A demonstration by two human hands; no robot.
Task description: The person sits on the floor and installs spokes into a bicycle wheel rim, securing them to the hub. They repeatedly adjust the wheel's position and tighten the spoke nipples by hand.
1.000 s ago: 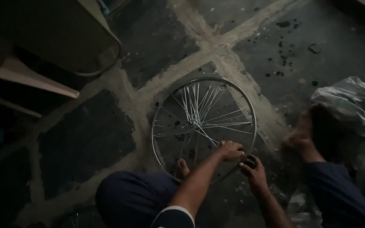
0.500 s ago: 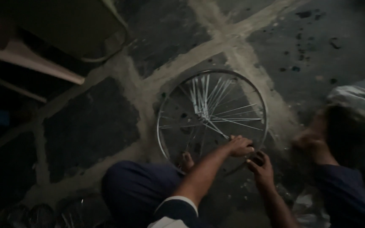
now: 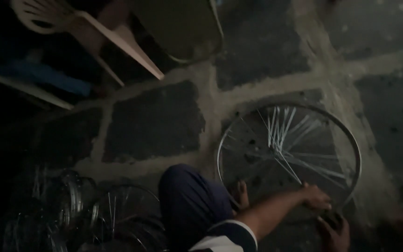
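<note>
View swung left since before | both hands pinch thin metal wheel rim, shiny spokes loose

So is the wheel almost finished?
Not yet, it seems. Done: some spokes already sit in the wheel rim, bunched and fanned loosely. In hand: the left hand and right hand both work at the rim's near edge, though it is too dark to see what the fingers hold. Left: the spokes look uneven, with wide gaps. More wheels wait stacked nearby.
</note>
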